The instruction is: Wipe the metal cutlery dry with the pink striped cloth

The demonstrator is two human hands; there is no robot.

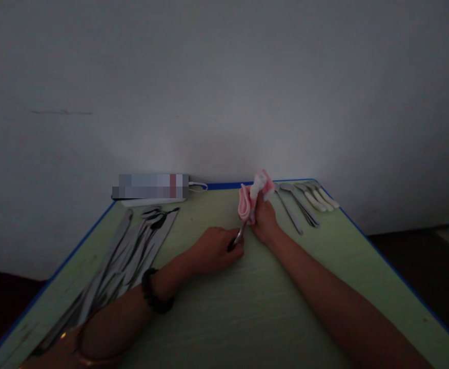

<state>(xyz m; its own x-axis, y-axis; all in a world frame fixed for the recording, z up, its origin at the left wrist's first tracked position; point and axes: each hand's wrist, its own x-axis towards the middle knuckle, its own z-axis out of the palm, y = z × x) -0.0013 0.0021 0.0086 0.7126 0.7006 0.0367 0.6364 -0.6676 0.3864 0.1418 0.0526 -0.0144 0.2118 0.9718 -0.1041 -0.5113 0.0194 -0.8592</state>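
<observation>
In my left hand (219, 249) a slim metal piece of cutlery (240, 233) is gripped near its dark lower end; its kind cannot be made out. Its upper part disappears into a pink and white cloth (244, 201). My right hand (263, 218) is closed round that cloth, bunched at the upper end of the piece. Both hands are close together above the middle of the table. Just right of my right hand lie several metal spoons (291, 207), and beyond them several pieces of cutlery with cream handles (319, 199).
A spread of metal cutlery (132, 246) covers the left side of the green table (232, 318), partly under my left forearm. At the back left stands a blurred-out box-like thing (151, 187) with a white cable (198, 184). A grey wall (224, 92) rises behind the blue table edge.
</observation>
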